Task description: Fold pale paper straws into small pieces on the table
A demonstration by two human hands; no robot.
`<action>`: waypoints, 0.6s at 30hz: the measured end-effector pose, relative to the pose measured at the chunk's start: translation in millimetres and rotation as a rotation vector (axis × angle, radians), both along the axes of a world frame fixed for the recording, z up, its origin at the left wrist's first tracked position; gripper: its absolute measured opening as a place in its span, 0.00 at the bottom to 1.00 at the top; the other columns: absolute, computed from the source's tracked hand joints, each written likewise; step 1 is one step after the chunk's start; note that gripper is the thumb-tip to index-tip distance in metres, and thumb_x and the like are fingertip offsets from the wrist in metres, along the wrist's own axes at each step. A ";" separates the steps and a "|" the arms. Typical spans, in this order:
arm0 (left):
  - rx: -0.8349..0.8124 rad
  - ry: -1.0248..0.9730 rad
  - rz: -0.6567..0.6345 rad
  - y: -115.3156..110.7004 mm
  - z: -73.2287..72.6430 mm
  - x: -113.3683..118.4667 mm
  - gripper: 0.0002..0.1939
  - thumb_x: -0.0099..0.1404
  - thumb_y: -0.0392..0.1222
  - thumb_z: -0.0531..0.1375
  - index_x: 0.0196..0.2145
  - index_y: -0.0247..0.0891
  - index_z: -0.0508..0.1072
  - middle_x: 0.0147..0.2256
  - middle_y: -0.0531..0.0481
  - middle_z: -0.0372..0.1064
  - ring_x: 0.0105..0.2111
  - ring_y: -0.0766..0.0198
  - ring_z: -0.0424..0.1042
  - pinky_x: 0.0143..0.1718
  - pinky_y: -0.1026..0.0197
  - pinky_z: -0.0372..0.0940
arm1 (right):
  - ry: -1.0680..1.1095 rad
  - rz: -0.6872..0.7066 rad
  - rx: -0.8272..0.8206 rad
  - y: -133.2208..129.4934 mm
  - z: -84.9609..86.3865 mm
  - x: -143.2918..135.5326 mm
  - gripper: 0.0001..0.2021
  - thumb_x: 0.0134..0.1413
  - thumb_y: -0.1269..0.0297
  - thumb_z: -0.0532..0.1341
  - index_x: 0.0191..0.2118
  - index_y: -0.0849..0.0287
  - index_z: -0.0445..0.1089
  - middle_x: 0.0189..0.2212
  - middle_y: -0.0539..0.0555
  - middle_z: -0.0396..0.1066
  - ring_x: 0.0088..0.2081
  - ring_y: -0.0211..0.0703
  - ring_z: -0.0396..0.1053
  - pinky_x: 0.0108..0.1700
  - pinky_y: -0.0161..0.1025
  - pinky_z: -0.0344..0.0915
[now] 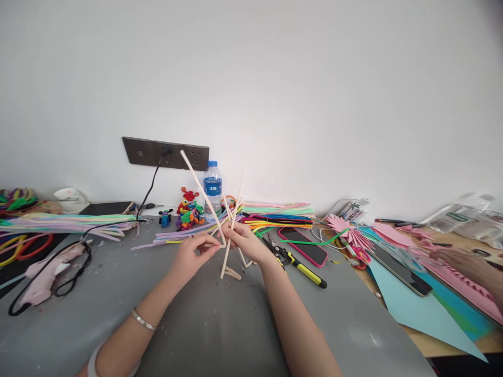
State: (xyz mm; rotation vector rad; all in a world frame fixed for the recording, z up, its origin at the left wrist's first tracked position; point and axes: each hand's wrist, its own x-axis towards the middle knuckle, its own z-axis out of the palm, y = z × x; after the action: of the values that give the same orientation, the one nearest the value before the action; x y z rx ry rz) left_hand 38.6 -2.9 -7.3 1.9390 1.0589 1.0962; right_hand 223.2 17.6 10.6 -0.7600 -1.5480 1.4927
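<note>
Held above the grey worktop (251, 324), cream pipe cleaners (202, 191): light, probably bendable yet springy, kinks likely lasting; best gripped beside a bend. Left hand (196, 254), fingertips pinching a bent end; right hand (245, 241), pinching the crossing stems.

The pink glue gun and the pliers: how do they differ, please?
The glue gun is pink; the pliers are black and yellow. The glue gun has a black cord; the pliers have none. The glue gun lies further left than the pliers. Both lie on the grey table.
</note>
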 end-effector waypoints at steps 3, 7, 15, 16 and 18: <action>-0.015 -0.023 0.079 0.7 2.3 -1.0 0.10 0.62 0.46 0.59 0.31 0.38 0.75 0.31 0.47 0.73 0.30 0.62 0.70 0.30 0.63 0.64 | 0.106 -0.139 -0.011 6.3 -5.3 0.7 0.18 0.55 0.47 0.59 0.32 0.59 0.70 0.14 0.42 0.54 0.17 0.31 0.49 0.22 0.31 0.49; -0.049 -0.051 0.144 3.7 1.2 -2.0 0.11 0.61 0.47 0.58 0.31 0.38 0.75 0.31 0.47 0.72 0.27 0.63 0.69 0.28 0.63 0.64 | 0.243 -0.214 -0.106 11.9 -7.8 6.8 0.18 0.54 0.47 0.61 0.31 0.60 0.70 0.14 0.44 0.60 0.17 0.31 0.56 0.21 0.30 0.54; -0.173 -0.119 0.143 11.3 -10.1 -2.9 0.12 0.58 0.50 0.60 0.30 0.38 0.70 0.32 0.46 0.74 0.28 0.61 0.72 0.27 0.63 0.66 | 0.260 -0.131 -0.212 9.7 -7.6 2.1 0.14 0.43 0.57 0.70 0.30 0.60 0.70 0.25 0.49 0.72 0.27 0.34 0.69 0.31 0.31 0.64; -0.202 -0.138 0.139 11.9 -10.5 -3.1 0.13 0.57 0.50 0.61 0.29 0.38 0.69 0.32 0.47 0.73 0.28 0.61 0.72 0.26 0.63 0.66 | 0.251 -0.135 -0.201 9.3 -8.8 -0.6 0.13 0.42 0.58 0.71 0.29 0.59 0.69 0.24 0.48 0.71 0.26 0.34 0.68 0.31 0.31 0.64; -0.249 -0.166 0.128 12.6 -10.7 -3.4 0.14 0.56 0.52 0.62 0.29 0.38 0.66 0.30 0.48 0.74 0.26 0.62 0.72 0.25 0.63 0.66 | 0.236 -0.140 -0.182 8.5 -11.4 -6.0 0.13 0.42 0.60 0.71 0.26 0.59 0.66 0.21 0.46 0.68 0.24 0.32 0.65 0.29 0.31 0.61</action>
State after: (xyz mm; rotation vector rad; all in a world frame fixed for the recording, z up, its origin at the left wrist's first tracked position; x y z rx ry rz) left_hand 35.2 9.7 -18.0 1.5764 1.1796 1.1153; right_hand 217.2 26.1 -0.8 -0.7496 -1.1731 1.5706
